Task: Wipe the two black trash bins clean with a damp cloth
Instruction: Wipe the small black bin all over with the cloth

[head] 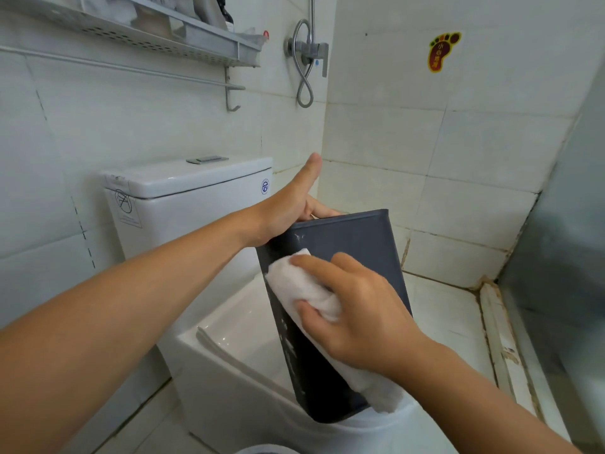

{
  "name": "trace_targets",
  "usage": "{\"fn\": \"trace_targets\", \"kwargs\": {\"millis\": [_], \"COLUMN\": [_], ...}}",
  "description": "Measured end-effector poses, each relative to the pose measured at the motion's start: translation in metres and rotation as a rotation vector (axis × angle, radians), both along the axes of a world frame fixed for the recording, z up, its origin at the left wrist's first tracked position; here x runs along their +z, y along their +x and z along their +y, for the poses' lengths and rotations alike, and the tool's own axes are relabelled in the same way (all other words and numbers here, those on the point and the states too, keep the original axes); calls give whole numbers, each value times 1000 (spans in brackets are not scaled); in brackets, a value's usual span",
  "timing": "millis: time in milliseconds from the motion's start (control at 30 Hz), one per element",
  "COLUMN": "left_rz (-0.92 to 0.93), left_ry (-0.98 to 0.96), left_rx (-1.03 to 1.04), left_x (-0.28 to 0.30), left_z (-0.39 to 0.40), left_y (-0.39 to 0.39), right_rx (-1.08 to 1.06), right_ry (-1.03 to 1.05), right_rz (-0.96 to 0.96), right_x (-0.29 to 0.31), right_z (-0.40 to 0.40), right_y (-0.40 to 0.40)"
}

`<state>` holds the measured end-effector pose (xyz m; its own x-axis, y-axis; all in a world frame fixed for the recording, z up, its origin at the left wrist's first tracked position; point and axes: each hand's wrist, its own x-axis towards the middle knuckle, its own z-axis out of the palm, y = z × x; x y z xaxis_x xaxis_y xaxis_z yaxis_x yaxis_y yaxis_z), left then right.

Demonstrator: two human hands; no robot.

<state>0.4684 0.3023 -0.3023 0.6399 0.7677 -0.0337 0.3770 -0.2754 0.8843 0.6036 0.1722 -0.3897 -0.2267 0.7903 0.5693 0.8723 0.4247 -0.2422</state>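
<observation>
A black rectangular trash bin [357, 244] stands tilted on the toilet's closed lid, its far end raised. My left hand [291, 204] holds that raised end, fingers wrapped over the far edge and thumb pointing up. My right hand [357, 309] grips a white cloth [298, 286] and presses it against the bin's near side, close to its left edge. The cloth's loose end hangs down below my wrist to the bin's lower corner. White smears show along the bin's left edge. Only one bin is in view.
The white toilet [229, 365] with its cistern [183, 198] fills the middle. A shower mixer and hose [307, 54] hang on the tiled wall behind. A metal shelf with a towel rail [157, 37] is at upper left. A glass partition [563, 224] stands at right.
</observation>
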Motion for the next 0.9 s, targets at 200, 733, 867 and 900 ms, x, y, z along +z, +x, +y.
{"fn": "trace_targets", "kwargs": {"millis": [200,733,867,900], "left_rz": [-57,163,131,122], "left_ry": [9,589,553,528], "left_rx": [-62,110,174,185], "left_x": [1,-23,-25,-26], "left_z": [-4,16,20,21], "left_y": [5,6,-4,-5], "right_rx": [-107,-276,-162,-143], "right_ry": [37,-80,-177,-194], "right_rz": [192,327,236,223], "right_x": [24,-15,-39,-44], "right_z": [23,18,2,-2], "right_y": [2,82,85,86]}}
